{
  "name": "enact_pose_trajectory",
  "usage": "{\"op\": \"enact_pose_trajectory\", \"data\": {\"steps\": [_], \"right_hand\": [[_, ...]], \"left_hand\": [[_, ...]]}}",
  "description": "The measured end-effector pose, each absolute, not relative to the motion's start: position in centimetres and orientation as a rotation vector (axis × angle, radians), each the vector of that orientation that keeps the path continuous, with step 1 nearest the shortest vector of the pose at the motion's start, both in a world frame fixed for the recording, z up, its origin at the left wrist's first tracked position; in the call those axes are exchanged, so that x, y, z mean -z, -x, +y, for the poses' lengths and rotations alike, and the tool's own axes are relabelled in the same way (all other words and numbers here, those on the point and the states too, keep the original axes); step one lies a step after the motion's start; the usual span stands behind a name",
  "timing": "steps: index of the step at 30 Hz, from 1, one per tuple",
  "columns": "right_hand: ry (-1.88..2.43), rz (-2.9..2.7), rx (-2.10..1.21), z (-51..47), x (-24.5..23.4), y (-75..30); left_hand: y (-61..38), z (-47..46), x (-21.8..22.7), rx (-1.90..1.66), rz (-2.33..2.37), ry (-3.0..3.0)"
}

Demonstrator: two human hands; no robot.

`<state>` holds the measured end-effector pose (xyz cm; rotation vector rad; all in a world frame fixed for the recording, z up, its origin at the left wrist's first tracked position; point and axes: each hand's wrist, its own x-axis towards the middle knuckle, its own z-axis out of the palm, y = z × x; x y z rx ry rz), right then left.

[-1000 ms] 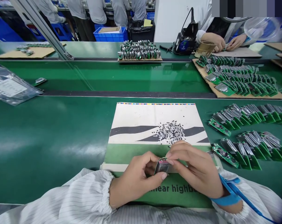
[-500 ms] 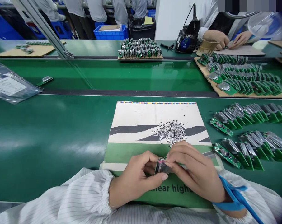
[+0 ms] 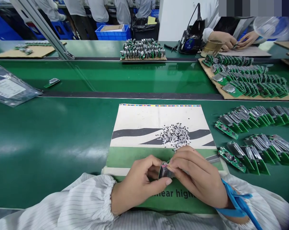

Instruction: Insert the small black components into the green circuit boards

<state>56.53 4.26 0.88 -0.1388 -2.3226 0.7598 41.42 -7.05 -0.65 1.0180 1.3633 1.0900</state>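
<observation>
Pinched between my left hand [image 3: 138, 187] thumb and fingers is a small metal-shielded electronic module [image 3: 165, 171] with a pink edge. My right hand [image 3: 197, 175] is at its upper side, fingertips pressed against it and partly hiding it. Both hands rest over a printed paper sheet [image 3: 159, 119]. Just beyond my right hand lies a scattered heap of tiny metal components [image 3: 175, 135]. Rows of green circuit boards with metal shields [image 3: 254, 121] stand to the right of the sheet, and one green board [image 3: 231, 159] lies flat beside them.
A green conveyor belt [image 3: 125, 76] runs across beyond my bench. A co-worker's hands [image 3: 228, 40] work at the far right near a soldering station [image 3: 192, 38]. Board-laden cardboard [image 3: 230, 89] sits at right, and a plastic bag [image 3: 8, 89] lies at left.
My right fingertips have closed in on the module. The small board on the belt has moved to the right, and my blue wrist strap has shifted.
</observation>
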Motion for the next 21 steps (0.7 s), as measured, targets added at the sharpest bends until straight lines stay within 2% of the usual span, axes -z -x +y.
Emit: {"op": "enact_pose_trajectory", "data": {"steps": [13,21], "right_hand": [[0.285,-2.193,-0.962,3.2,-0.4,-56.1],[0.231,-2.202,-0.925,3.2,-0.4,-56.1]], "left_hand": [[-41.4,-7.2,0.9,-1.105,1.408,-1.141],[-41.4,-7.1,0.9,-1.110,1.442,-1.149]]}}
